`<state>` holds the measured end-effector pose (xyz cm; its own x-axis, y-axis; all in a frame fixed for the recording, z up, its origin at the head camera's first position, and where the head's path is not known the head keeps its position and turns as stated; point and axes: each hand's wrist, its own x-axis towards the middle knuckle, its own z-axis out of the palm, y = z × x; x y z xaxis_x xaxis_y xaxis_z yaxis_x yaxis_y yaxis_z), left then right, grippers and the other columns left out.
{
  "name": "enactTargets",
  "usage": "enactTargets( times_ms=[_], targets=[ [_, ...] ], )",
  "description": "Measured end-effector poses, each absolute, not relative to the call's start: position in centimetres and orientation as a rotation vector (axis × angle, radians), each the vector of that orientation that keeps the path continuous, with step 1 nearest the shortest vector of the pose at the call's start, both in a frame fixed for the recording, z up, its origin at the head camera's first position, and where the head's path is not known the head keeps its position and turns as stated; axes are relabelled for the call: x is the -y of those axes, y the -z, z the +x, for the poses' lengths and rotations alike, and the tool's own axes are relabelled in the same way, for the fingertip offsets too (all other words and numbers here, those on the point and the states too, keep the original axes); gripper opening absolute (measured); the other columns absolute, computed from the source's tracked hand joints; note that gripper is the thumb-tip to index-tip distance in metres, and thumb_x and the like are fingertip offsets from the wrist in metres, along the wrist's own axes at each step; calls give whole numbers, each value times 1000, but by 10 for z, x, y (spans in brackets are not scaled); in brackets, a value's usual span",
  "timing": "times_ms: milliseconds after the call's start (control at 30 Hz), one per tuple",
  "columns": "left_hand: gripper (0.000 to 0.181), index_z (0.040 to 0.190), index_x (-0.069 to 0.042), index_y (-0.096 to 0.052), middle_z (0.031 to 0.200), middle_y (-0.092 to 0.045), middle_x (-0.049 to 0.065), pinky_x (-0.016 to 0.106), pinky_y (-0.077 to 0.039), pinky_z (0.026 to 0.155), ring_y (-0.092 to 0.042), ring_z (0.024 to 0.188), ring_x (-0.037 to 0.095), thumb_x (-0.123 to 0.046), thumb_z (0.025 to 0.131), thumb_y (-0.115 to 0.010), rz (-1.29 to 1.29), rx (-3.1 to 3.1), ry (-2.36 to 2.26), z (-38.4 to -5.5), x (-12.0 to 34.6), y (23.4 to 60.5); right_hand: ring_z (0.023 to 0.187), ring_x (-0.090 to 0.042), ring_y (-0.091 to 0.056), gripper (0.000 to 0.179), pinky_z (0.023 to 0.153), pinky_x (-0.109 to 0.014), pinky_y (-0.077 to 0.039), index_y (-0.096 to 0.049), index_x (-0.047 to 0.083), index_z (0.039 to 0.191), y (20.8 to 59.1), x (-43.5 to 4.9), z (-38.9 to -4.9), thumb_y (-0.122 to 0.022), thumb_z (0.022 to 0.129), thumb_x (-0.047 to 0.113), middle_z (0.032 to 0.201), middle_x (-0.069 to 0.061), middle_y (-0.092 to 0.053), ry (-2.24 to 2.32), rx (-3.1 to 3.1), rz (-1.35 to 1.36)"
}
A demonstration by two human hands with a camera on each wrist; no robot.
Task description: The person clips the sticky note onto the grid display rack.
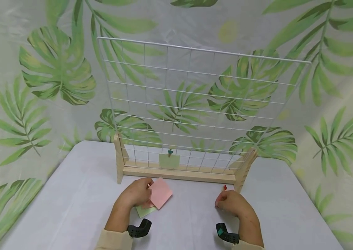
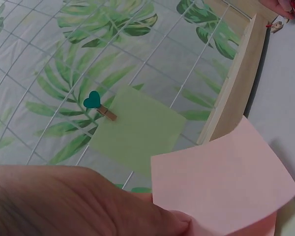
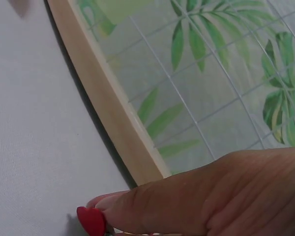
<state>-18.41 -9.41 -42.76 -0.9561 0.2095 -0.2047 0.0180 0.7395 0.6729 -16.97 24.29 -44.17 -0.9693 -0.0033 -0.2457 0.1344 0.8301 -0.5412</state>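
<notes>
My left hand (image 1: 137,191) pinches a pink sticky note (image 1: 161,193) under its thumb, just in front of the wire grid's wooden base. Beneath that note, another pink one and a pale green sticky note (image 1: 145,211) stick out. My right hand (image 1: 233,203) pinches a small clothespin with a red heart (image 3: 92,221) between thumb and fingers, low over the table; most of the clothespin is hidden. Beyond these fingers lies another small wooden clothespin with red on it (image 2: 275,26). A green-heart clothespin (image 2: 105,113) holds a light green note (image 1: 169,161) on the grid's lower wires.
The white wire grid (image 1: 190,73) stands upright in a wooden stand (image 1: 179,174) across the back of the white-covered table (image 1: 79,194). A leaf-patterned curtain (image 1: 56,66) hangs behind it. Each wrist wears a black camera mount (image 1: 140,229).
</notes>
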Motion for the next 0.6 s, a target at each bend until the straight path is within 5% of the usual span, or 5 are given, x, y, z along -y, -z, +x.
enactTargets(
  times_ms=[367,600],
  targets=[
    [20,116,-5,-65,93,-64,6,30,-47,66,-56,81,19,-4,98,-59,258,-2655,-1167,-184,82,433,64,-16,-54,6,56,-28,-41,-71,5,84,445,-244,-169,-69,89,6,68,-2,-63,873,-2752,97],
    [17,113,-5,-67,92,-65,5,31,-47,70,-55,83,18,-5,98,-60,277,-2673,-1176,-184,76,435,66,-17,-50,18,58,-29,-37,-68,10,81,442,-246,-169,-80,86,22,65,-1,-59,875,-2710,156]
  ],
)
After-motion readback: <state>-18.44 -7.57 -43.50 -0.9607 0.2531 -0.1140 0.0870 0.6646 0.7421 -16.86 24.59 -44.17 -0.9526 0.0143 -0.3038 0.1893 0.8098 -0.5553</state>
